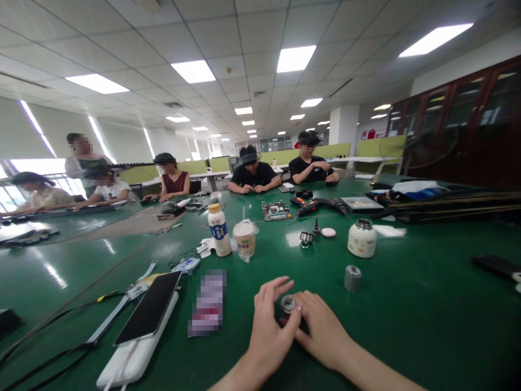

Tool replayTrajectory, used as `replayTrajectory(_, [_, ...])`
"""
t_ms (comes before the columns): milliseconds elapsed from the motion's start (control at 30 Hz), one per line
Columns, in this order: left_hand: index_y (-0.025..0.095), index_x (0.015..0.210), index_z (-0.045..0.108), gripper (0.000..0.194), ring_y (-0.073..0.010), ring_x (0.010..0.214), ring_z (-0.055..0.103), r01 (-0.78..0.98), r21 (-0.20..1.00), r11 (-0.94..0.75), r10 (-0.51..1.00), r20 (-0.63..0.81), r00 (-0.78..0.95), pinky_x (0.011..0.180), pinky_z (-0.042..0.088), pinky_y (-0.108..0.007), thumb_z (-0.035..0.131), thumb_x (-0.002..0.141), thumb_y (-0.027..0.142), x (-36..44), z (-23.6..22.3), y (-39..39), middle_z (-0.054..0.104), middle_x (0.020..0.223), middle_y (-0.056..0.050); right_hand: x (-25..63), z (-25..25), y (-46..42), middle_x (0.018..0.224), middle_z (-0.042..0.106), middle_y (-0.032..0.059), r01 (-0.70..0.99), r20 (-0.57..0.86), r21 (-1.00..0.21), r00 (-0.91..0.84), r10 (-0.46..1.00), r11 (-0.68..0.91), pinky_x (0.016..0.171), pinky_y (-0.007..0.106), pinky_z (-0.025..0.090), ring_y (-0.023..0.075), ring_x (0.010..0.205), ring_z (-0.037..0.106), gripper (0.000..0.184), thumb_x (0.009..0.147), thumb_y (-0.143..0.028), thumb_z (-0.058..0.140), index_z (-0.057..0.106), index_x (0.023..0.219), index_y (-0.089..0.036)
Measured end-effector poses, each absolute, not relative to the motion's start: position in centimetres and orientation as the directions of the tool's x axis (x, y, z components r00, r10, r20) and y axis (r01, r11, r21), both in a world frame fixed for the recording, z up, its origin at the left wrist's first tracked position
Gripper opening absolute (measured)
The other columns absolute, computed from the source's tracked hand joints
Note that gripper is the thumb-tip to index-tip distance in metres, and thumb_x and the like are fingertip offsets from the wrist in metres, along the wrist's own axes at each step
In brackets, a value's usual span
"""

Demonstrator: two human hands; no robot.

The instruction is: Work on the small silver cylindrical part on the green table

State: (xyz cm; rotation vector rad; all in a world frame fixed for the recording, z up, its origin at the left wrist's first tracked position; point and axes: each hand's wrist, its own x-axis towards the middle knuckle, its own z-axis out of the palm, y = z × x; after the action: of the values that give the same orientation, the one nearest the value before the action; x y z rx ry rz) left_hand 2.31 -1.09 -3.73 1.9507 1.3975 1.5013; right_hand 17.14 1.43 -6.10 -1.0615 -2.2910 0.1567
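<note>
Head view: toward the desk's (407, 326) near edge, our right hand (323, 326) grasps a small metal cylinder (288, 304) — our left hand (268, 323) arches around it, its grip unclear. We'd best brace it upright — fingertips low, rim uncovered, pressure even.

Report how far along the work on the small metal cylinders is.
Done: nothing visibly finished. In hand: one metal cylinder, with the left hand and right hand around it. Left: perhaps the second cylinder, standing untouched on the table.
</note>
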Motion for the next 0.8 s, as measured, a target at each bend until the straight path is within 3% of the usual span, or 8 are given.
replayTrajectory(167, [0.021,0.103,0.063,0.033,-0.0294,0.099,0.064,0.625,0.686,-0.372,0.834,0.543,-0.1,0.092,0.045,-0.05,0.075,0.072,0.021,1.6,-3.1,-0.5,0.073,0.091,-0.005,17.0,-5.4,1.2,0.099,0.066,0.0071,0.647,0.456,-0.38,-0.491,0.743,0.661,0.083,0.039,0.045,0.0252,0.092,0.058,0.015,0.088,-0.026,0.06,0.062,0.102,-0.018])
replayTrajectory(333, [0.02,0.08,0.068,0.006,-0.0236,0.09,0.067,0.516,0.746,-0.421,0.846,0.528,-0.073,0.086,0.051,-0.04,0.072,0.076,0.023,1.3,-3.1,-0.1,0.07,0.11,-0.009,17.1,-5.8,1.3,0.099,0.065,0.0072,0.661,0.446,-0.366,-0.493,0.747,0.655,0.083,0.04,0.046,0.0256,0.091,0.057,0.017,0.087,-0.025,0.063,0.061,0.102,-0.018])
replayTrajectory(500, [0.021,0.093,0.071,0.011,-0.0225,0.097,0.067,0.474,0.732,-0.489,0.82,0.572,-0.037,0.09,0.052,-0.037,0.065,0.084,0.022,1.5,-3.0,-0.4,0.069,0.114,-0.009,17.2,-5.8,1.3,0.096,0.065,0.0071,0.66,0.469,-0.335,-0.503,0.726,0.673,0.083,0.04,0.046,0.0255,0.09,0.058,0.017,0.088,-0.028,0.061,0.06,0.102,-0.019])
replayTrajectory(633, [0.021,0.099,0.066,0.013,-0.0225,0.095,0.07,0.51,0.73,-0.456,0.79,0.596,-0.147,0.09,0.051,-0.038,0.063,0.086,0.023,0.2,-3.3,0.7,0.075,0.103,-0.008,17.2,-5.5,1.2,0.096,0.066,0.0071,0.668,0.459,-0.332,-0.502,0.733,0.666,0.08,0.039,0.046,0.0256,0.088,0.058,0.017,0.091,-0.032,0.059,0.06,0.101,-0.019])
replayTrajectory(800, [0.023,0.112,0.06,0.035,-0.0264,0.108,0.066,0.637,0.709,-0.302,0.891,0.447,-0.075,0.096,0.044,-0.046,0.067,0.079,0.014,-1.4,-4.9,2.4,0.08,0.089,-0.004,17.2,-5.5,1.3,0.096,0.065,0.0072,0.674,0.467,-0.319,-0.501,0.729,0.667,0.079,0.039,0.045,0.0255,0.088,0.058,0.019,0.092,-0.034,0.058,0.06,0.101,-0.018])
